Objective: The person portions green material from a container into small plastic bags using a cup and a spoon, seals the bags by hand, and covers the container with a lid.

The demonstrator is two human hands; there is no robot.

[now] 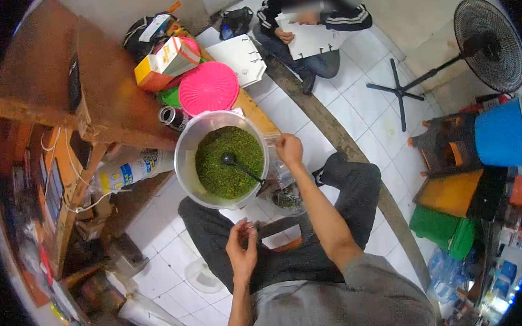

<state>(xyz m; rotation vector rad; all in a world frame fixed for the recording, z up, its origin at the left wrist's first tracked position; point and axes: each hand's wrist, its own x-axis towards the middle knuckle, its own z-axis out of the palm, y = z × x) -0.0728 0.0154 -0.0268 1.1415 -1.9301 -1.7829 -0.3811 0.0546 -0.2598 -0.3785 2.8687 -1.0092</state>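
Observation:
A large pot [186, 184] holds chopped green leaves [222, 171], with a black ladle [229, 159] resting in them and its handle over the rim. Just right of the pot, my right hand [289, 150] is closed by a clear plastic bag [281, 172]; what its fingers hold is too small to make out. My left hand [242, 243] is over my lap, below the pot, its fingers curled and touching nothing I can make out. Between my legs and the pot stands a clear container [287, 198] with some dark green leaves inside.
A pink lid [208, 88] and a yellow-orange box [158, 66] lie beyond the pot. Another person [318, 25] sits on the floor holding white sheets. A standing fan [484, 45], a blue bucket [503, 131] and a green bin [442, 229] are at the right.

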